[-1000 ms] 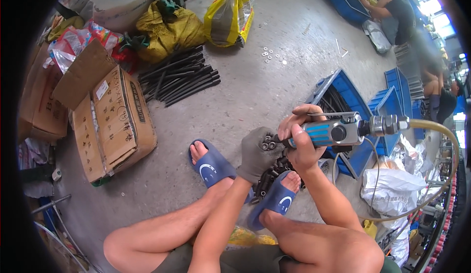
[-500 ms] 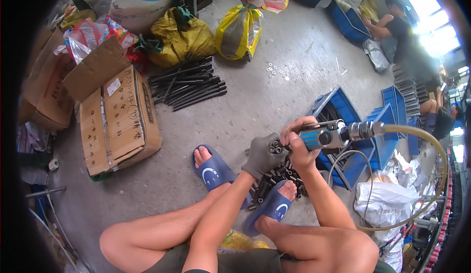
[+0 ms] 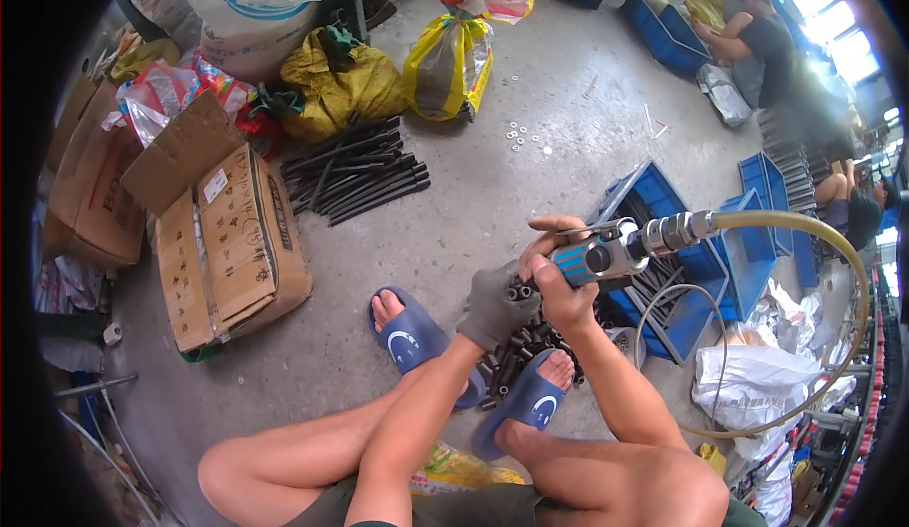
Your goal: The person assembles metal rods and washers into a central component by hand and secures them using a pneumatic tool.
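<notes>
My left hand [image 3: 492,313], in a grey work glove, is closed around a few short black tubes [image 3: 519,292], whose open round ends face up. Bare and close beside it, my right hand [image 3: 566,298] grips a blue and silver air tool [image 3: 598,256]. Some of its fingers stretch out past the tool's front end toward the glove. That front end is mostly hidden by the fingers. From the tool's rear fitting a yellowish air hose [image 3: 847,248] loops to the right and down. Below both hands a loose pile of short black tubes [image 3: 511,361] lies on the floor between my sandals.
Blue crates [image 3: 674,328] holding dark rods stand at right, near a white sack [image 3: 748,380]. Long black rods [image 3: 365,177] lie beside a cardboard box [image 3: 232,238] at left. Bags [image 3: 450,68] stand farther back; a person [image 3: 762,44] works at far right.
The air tool and my right hand have shifted a little left, and its fingers now reach out more. My gloved hand still holds the tubes. The whole view has shifted slightly.
</notes>
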`<move>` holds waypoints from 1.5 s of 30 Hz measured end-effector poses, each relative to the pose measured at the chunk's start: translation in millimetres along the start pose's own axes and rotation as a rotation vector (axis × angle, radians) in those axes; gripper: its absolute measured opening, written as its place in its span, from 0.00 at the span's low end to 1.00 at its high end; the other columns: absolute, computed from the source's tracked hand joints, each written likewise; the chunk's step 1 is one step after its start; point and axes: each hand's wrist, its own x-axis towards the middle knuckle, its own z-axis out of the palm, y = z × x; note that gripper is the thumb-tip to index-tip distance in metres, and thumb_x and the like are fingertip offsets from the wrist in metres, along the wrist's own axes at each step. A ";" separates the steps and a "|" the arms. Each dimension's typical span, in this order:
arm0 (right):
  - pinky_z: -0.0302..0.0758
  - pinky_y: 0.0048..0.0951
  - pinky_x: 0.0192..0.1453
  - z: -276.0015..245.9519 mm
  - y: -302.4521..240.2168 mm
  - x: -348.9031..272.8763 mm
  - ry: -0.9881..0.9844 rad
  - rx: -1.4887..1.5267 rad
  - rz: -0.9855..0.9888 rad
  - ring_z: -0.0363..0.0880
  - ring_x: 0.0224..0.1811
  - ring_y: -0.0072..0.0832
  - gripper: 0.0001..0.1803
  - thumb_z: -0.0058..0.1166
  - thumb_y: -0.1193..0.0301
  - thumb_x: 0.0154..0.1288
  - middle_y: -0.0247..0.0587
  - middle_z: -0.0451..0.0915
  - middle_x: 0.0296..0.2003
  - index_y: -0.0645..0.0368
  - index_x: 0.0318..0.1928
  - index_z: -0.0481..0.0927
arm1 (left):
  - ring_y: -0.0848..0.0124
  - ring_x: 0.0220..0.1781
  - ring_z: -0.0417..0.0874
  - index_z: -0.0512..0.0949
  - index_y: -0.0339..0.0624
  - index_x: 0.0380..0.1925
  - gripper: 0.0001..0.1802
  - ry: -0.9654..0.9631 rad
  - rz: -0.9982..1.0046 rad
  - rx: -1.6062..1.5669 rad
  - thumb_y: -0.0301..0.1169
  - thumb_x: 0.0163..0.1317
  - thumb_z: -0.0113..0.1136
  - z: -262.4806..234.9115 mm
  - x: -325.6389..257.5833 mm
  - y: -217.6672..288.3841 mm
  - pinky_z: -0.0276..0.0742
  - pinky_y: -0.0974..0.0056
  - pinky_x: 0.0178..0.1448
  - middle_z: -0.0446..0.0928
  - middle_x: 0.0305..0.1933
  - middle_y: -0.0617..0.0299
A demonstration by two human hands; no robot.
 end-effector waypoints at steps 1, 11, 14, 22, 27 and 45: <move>0.79 0.30 0.40 0.1 -4.9 1.5 -0.045 -0.038 -0.002 0.80 0.30 0.26 0.26 0.58 0.76 0.65 0.38 0.79 0.28 0.74 0.61 0.72 | 0.47 0.30 0.88 0.82 0.41 0.34 0.13 -0.007 0.001 -0.003 0.35 0.55 0.76 0.0 -0.2 0.0 0.82 0.54 0.35 0.84 0.29 0.46; 0.78 0.35 0.35 -6.7 -4.3 -24.7 0.056 0.132 0.036 0.74 0.25 0.26 0.21 0.61 0.75 0.64 0.37 0.74 0.24 0.66 0.55 0.71 | 0.49 0.24 0.83 0.77 0.44 0.26 0.15 -0.050 -0.018 0.021 0.34 0.52 0.77 -13.1 -8.8 12.2 0.76 0.53 0.29 0.79 0.22 0.51; 0.78 0.36 0.35 -4.0 -4.6 -26.2 0.152 0.233 0.060 0.72 0.24 0.27 0.17 0.61 0.75 0.63 0.38 0.74 0.24 0.62 0.48 0.69 | 0.49 0.25 0.85 0.78 0.44 0.26 0.14 -0.058 -0.039 0.073 0.34 0.52 0.76 -13.2 -9.4 15.6 0.78 0.52 0.30 0.81 0.24 0.50; 0.79 0.35 0.36 -5.6 2.4 -27.4 0.154 0.066 0.003 0.76 0.26 0.28 0.18 0.56 0.77 0.63 0.41 0.76 0.26 0.68 0.53 0.71 | 0.58 0.20 0.75 0.76 0.43 0.25 0.17 -0.094 -0.024 0.006 0.36 0.56 0.77 -13.9 -0.5 18.7 0.75 0.58 0.30 0.76 0.21 0.51; 0.79 0.34 0.37 -7.0 3.3 -23.8 0.149 0.176 0.036 0.76 0.26 0.28 0.17 0.55 0.78 0.63 0.40 0.75 0.26 0.68 0.52 0.71 | 0.63 0.21 0.75 0.77 0.42 0.27 0.16 -0.062 -0.038 0.039 0.36 0.56 0.77 -10.4 -0.4 16.9 0.76 0.59 0.30 0.77 0.21 0.53; 0.78 0.32 0.37 -3.7 -1.2 -27.4 0.052 0.153 -0.037 0.77 0.27 0.27 0.23 0.60 0.75 0.64 0.38 0.76 0.26 0.69 0.58 0.71 | 0.46 0.26 0.84 0.77 0.44 0.27 0.15 -0.093 0.027 0.094 0.37 0.53 0.76 3.6 -3.4 -9.4 0.79 0.53 0.32 0.81 0.25 0.47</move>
